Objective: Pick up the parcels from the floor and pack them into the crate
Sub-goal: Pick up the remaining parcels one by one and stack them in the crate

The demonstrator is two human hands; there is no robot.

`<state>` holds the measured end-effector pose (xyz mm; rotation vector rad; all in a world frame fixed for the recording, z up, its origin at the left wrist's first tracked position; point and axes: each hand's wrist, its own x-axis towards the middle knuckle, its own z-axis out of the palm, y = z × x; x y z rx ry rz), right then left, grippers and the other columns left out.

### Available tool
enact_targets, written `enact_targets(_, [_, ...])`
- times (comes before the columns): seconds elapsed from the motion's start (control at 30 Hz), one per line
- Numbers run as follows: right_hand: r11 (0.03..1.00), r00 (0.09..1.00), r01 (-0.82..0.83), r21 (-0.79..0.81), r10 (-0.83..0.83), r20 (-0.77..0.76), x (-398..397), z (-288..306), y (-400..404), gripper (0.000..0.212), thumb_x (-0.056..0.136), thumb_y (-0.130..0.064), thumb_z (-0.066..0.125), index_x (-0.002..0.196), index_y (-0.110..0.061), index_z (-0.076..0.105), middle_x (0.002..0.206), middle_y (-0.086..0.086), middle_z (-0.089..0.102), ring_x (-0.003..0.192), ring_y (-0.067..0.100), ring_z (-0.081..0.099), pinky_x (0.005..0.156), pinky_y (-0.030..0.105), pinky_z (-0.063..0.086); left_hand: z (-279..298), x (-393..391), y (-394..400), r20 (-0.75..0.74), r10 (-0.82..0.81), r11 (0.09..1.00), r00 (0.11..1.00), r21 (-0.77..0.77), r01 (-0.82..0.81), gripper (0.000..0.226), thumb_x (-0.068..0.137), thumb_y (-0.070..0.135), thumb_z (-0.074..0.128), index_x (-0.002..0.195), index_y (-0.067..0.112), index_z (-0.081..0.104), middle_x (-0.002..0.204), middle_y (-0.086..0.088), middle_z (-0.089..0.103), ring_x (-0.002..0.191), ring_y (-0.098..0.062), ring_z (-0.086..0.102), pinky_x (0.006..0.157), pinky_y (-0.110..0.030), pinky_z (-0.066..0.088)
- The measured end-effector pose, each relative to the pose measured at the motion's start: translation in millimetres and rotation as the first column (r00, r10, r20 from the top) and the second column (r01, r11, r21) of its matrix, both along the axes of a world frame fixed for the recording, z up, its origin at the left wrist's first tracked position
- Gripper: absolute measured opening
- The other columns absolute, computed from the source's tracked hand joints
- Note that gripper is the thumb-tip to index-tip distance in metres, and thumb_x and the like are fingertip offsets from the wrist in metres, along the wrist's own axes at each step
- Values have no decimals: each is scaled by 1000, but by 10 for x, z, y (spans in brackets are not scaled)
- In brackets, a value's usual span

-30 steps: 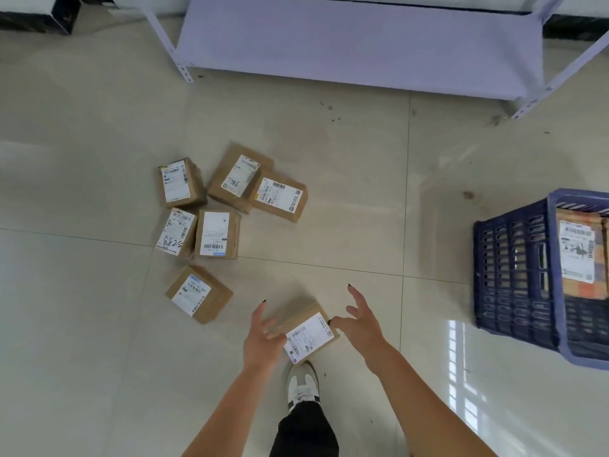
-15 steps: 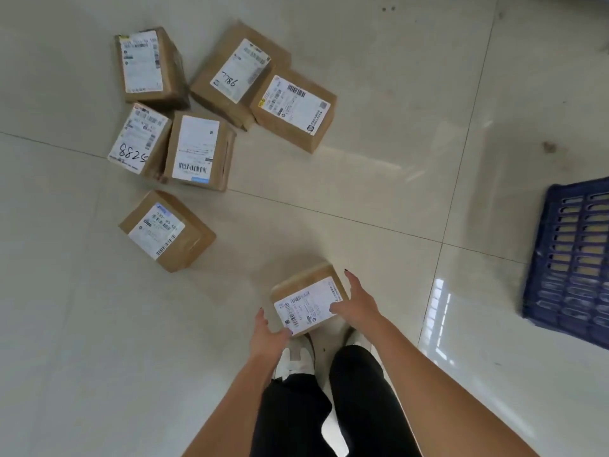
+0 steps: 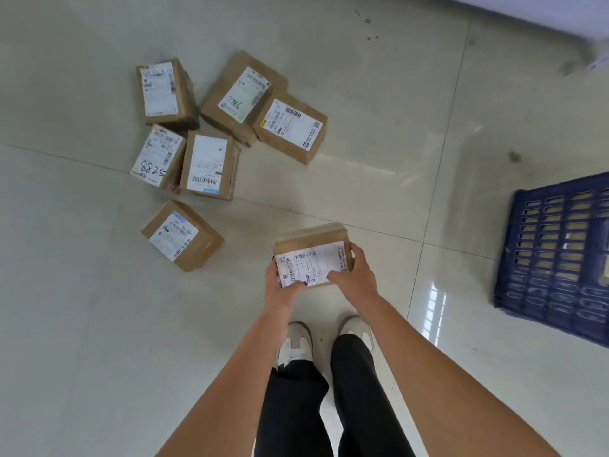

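Note:
A small brown cardboard parcel point(image 3: 313, 250) with a white shipping label is gripped on both sides, just above the floor in front of my feet. My left hand point(image 3: 281, 290) holds its left end and my right hand point(image 3: 354, 275) holds its right end. Several more labelled brown parcels lie on the tiled floor to the upper left, the nearest parcel point(image 3: 183, 235) lying apart from the cluster point(image 3: 211, 163). The dark blue slatted crate point(image 3: 557, 255) stands at the right edge, only partly in view.
My two white shoes point(image 3: 298, 341) and black trouser legs stand right below the held parcel. A pale shelf edge point(image 3: 560, 14) shows at the top right corner. Bare glossy tiles lie between me and the crate.
Both hands have closed on the parcel at my feet and lifted it slightly. The view has tilted down and closer to the floor, so the shelf has mostly left the frame.

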<state>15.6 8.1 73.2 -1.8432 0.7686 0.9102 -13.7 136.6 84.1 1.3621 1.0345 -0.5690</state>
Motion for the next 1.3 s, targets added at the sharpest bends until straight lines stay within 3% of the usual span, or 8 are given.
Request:
enact_targets(0.17, [989, 981, 147, 22, -149, 128, 495, 850, -196, 76, 77, -8, 61, 141, -30, 27, 119, -2, 58, 96, 20, 55, 72, 26, 44, 812, 714, -262, 159, -11, 999, 987, -29, 16, 67, 80, -22, 45, 140, 5, 31, 135, -19, 49, 126, -31, 46, 86, -23, 41])
enact_targets(0.27, [975, 955, 221, 27, -222, 196, 801, 1379, -436, 76, 77, -9, 61, 141, -30, 27, 106, -6, 58, 93, 19, 55, 64, 21, 41, 1269, 1125, -466, 250, -109, 992, 962, -28, 120, 71, 79, -20, 47, 141, 12, 31, 134, -14, 52, 112, -22, 52, 78, -17, 43])
enact_targets(0.4, [953, 905, 296, 72, -304, 298, 1071, 1977, -773, 76, 75, -5, 63, 140, -25, 29, 100, -7, 58, 91, 16, 55, 75, 25, 40, 1789, 1524, -844, 331, -217, 976, 919, 40, 216, 70, 77, -15, 53, 137, 19, 38, 127, -8, 58, 113, -20, 54, 94, -30, 46])
enact_targets(0.6, [949, 869, 314, -20, -279, 410, 1078, 2520, -1765, 60, 77, -1, 55, 132, -22, 42, 94, -4, 62, 79, 13, 55, 64, 21, 44, 2303, 1616, -1589, 405, -404, 914, 820, 155, 374, 66, 81, -3, 56, 137, 29, 41, 122, -1, 49, 102, -11, 49, 73, -14, 38])
enact_targets(0.73, [954, 889, 299, 8, -282, 361, 831, 2565, -2626, 63, 81, -3, 50, 139, -25, 38, 106, 0, 62, 90, 16, 58, 75, 25, 47, 2373, 1449, -2256, 402, -491, 870, 773, 184, 457, 65, 83, -4, 50, 139, 29, 42, 130, -9, 44, 113, -16, 50, 97, -28, 42])
enact_targets(1.0, [919, 876, 395, 8, -379, 299, 327, 2383, -4415, 39, 83, -11, 50, 121, -14, 61, 115, 6, 63, 102, 23, 56, 88, 36, 50, 2223, 1093, -3938, 360, -504, 863, 786, 173, 474, 47, 88, 6, 51, 130, 26, 53, 129, -13, 49, 117, -25, 53, 102, -38, 41])
enact_targets(1.17, [899, 868, 437, -30, -413, 275, 93, 2185, -5351, 35, 86, -22, 56, 120, -17, 63, 101, 4, 65, 93, 21, 59, 90, 37, 52, 2047, 826, -4811, 316, -498, 866, 807, 139, 480, 42, 89, 8, 53, 129, 20, 53, 125, -5, 58, 103, -19, 60, 87, -34, 50])
enact_targets(1.3, [908, 889, 420, -3, -410, 205, -65, 2018, -5911, 39, 85, -26, 64, 122, -17, 63, 96, 0, 66, 95, 25, 63, 91, 41, 53, 1865, 615, -5278, 221, -489, 872, 844, 106, 478, 35, 91, 8, 54, 125, 16, 55, 114, -2, 64, 92, -17, 65, 60, -21, 51])
